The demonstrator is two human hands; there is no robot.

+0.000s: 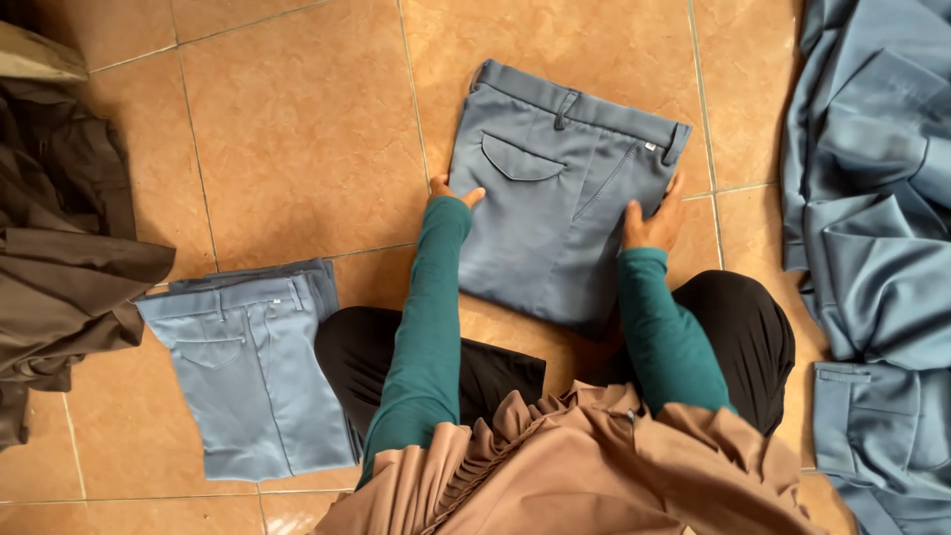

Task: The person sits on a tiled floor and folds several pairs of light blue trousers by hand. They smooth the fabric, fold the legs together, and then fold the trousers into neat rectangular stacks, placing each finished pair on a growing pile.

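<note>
A folded pair of blue-grey trousers lies on the tiled floor in front of me, waistband away from me, back pocket flap up. My left hand grips its left edge, fingers partly tucked under the fabric. My right hand rests flat on its right side, fingers spread along the edge near the side seam. Both arms wear teal sleeves.
A second folded pair of light blue trousers lies at my left knee. A heap of dark brown garments sits at the far left. A pile of unfolded blue trousers fills the right edge. Orange-brown tiles show between them.
</note>
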